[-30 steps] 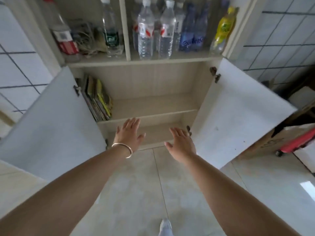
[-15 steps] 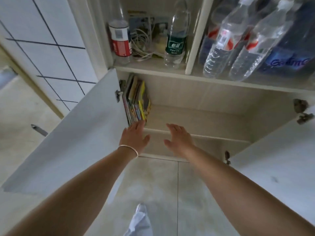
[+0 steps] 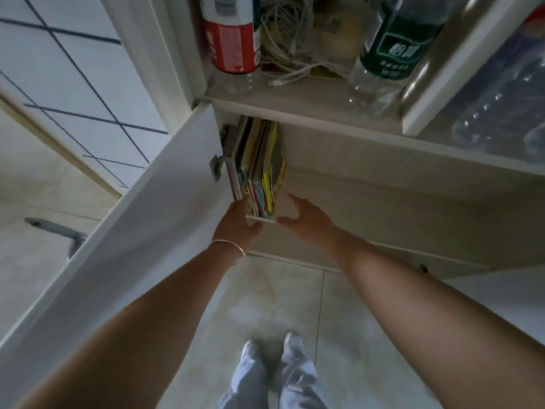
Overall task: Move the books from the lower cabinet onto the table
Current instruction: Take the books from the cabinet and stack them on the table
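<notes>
Pale wood lined the lower cabinet (image 3: 368,184), and its white left door (image 3: 141,231) stood open. Books (image 3: 259,172) stood upright in a tight row at the far left of the cabinet's shelf, against the left wall beside the door hinge (image 3: 219,163), their spines toward the camera; the outermost covers were yellow.

Left hand (image 3: 239,222) was at the lower front corner of the row, fingers extended against the leftmost spines, thumb spread toward the shelf edge; its grip was spread, not closed on any book. A thin bracelet (image 3: 228,247) sat on that wrist.

Right hand (image 3: 306,219) hovered just right of the row, fingers straight and thumb apart; its grip was likewise spread and held nothing. Contact with the books could not be confirmed.

On the shelf above stood a red-labelled bottle (image 3: 233,45), a tangle of white cables (image 3: 289,45) and a green-labelled bottle (image 3: 389,51). Tiled floor (image 3: 265,305) and the person's feet (image 3: 274,346) showed below.
</notes>
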